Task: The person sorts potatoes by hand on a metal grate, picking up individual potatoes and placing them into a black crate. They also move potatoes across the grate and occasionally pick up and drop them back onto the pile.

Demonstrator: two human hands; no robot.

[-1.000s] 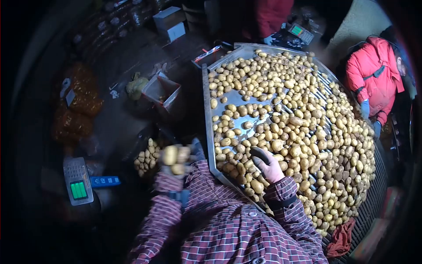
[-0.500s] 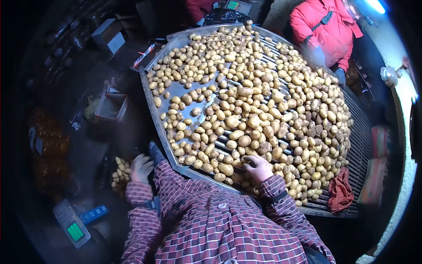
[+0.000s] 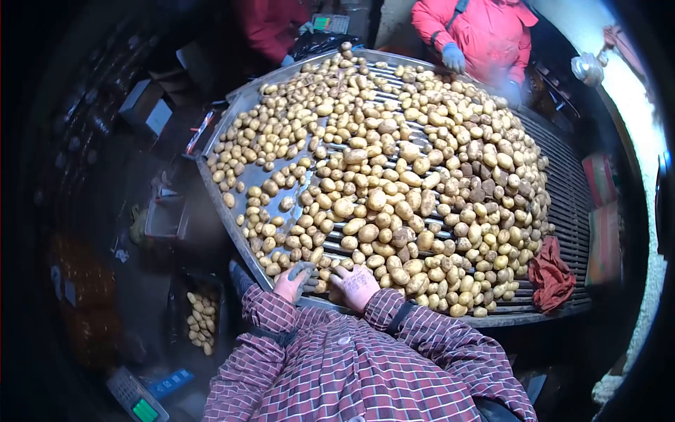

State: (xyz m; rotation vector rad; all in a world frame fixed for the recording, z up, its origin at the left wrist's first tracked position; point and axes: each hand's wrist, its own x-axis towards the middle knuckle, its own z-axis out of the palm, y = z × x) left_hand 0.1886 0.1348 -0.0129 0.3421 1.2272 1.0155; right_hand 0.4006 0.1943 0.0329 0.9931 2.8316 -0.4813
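Left hand: my left hand [image 3: 290, 283] rests at the near edge of the sorting worktop [image 3: 232, 204], fingers curled loosely, a dark patch on its back that looks like a glove. I cannot tell whether it grips a potato; nothing shows between the fingers.
Right hand: my right hand [image 3: 356, 285] lies flat, fingers spread, pressed on the potatoes just beside the left hand. It clamps nothing.
Potatoes: the heap of potatoes [image 3: 394, 176] covers most of the slatted surface, thickest toward the far and right side, thinner along the left rim where bare metal shows. I judge the slats let soil fall through, and the raised rim keeps the load from rolling off.
Crate: a crate of potatoes [image 3: 200, 320] sits on the floor, low at my left, within easy drop of the left hand.
Rag: a red rag [image 3: 552, 274] lies on the bare slats at the right, clear of the heap.
Scale: a scale [image 3: 137, 401] stands near the crate; its green display glows but I cannot read the digits.
Co-worker: a person in a red jacket [image 3: 471, 32] stands at the far side, gloved hand at the rim.
Writing: none that I can read.
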